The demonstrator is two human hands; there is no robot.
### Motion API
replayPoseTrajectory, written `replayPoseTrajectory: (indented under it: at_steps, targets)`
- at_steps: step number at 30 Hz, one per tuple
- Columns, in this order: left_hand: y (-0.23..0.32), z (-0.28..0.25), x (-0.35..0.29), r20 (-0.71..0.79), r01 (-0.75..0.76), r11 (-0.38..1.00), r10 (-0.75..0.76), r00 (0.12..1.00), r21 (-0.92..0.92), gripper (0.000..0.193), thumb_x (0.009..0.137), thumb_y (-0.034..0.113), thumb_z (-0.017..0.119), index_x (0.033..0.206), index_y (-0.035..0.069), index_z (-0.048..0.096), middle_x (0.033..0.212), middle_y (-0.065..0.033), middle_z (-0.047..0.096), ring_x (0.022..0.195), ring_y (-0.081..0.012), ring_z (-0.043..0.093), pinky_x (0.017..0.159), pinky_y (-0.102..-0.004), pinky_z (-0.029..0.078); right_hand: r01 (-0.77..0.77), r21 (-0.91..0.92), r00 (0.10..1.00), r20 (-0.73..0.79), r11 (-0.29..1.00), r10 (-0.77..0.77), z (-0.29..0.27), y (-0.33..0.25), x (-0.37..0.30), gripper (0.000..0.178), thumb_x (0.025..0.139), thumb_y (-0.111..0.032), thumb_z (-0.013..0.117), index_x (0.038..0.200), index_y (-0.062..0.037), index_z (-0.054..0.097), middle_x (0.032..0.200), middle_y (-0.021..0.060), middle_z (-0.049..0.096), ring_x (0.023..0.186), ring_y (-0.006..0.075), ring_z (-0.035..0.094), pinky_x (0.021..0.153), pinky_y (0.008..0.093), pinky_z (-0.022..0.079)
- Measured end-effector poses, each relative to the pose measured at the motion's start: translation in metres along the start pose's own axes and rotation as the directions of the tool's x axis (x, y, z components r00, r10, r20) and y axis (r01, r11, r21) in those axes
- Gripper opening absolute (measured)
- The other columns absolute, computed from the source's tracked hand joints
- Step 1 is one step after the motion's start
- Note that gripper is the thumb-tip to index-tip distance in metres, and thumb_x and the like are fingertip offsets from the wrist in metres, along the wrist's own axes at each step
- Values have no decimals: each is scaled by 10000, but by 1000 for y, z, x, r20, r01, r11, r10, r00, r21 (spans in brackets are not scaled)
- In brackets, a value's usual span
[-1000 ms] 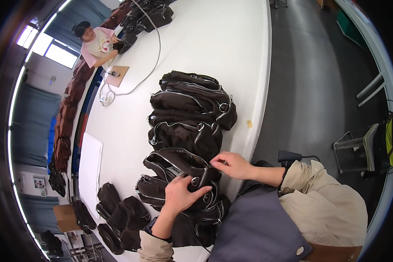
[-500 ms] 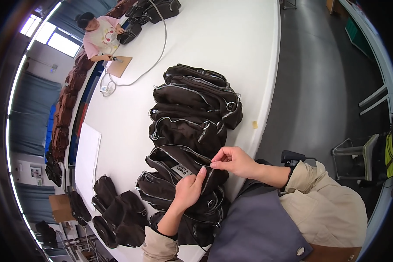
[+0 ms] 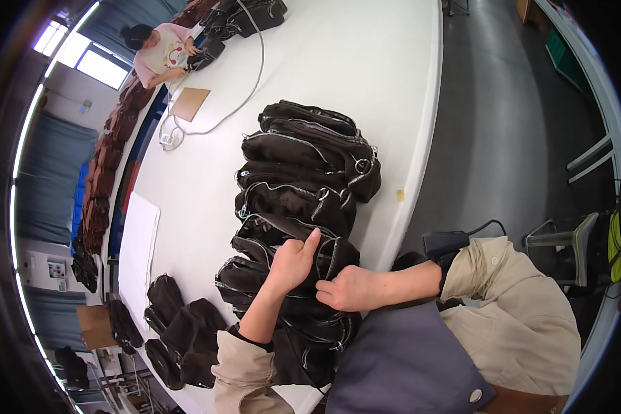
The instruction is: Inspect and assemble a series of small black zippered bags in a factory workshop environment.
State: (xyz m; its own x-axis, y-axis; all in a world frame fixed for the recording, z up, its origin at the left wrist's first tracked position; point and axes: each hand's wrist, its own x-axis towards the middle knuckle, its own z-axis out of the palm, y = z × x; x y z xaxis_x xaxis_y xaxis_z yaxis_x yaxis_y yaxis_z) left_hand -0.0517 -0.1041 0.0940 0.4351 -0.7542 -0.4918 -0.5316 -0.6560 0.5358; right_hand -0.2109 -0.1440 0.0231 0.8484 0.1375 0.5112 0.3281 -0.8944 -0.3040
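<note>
A dark brown fabric bag with silver zippers lies in front of me, its mouth gaping. My left hand grips the bag's zippered edge, thumb up along it and fingers folded. Just right of it, my right hand is closed in a pinch against the bag's near right side. Whatever sits between those right fingertips is hidden; a zipper pull cannot be made out. More bags of the same kind stand in a row beyond, and others lie beneath and nearer to me.
Several dark bags lie at the left on the white table. A white sheet is by the left edge. Across the table a person handles a dark bag near a tan board and a grey cable.
My right hand has moved down and nearer along the bag's edge. My left hand has shifted up, covering the label inside. The person across brought both hands to the dark bag.
</note>
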Motion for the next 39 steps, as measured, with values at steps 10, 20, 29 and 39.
replayPoseTrajectory:
  at_steps: [10,20,29,39]
  targets:
    - [41,-30,-28,-198,-460,697,644,738,551,258,804,180,700,1016,43,644,971,-131,672,891,-294,633,768,-389,508,-521,723,562,-111,455,820,-13,29,-18,152,895,-218,647,910,-67,656,764,73,629,654,203,632,583,330,487]
    - [15,-26,22,-168,-430,813,523,835,393,338,684,186,755,946,74,573,717,-66,574,698,-252,592,664,-351,469,-487,780,426,-180,392,887,-8,57,-26,205,908,-190,627,1055,-48,617,1000,89,616,884,210,645,761,323,528]
    - [18,-7,-26,214,-238,889,164,963,390,589,774,648,656,752,60,679,566,-73,583,577,-267,621,567,-365,470,-630,755,565,286,181,774,-4,63,-29,320,912,-370,618,902,-58,688,668,53,642,610,153,595,589,318,464]
    - [15,-1,-17,164,-273,870,224,961,411,574,810,634,621,781,64,687,571,-87,581,594,-286,619,573,-381,465,-672,738,384,285,55,878,3,38,-58,292,913,-312,646,892,-21,662,627,23,586,569,109,512,539,296,411]
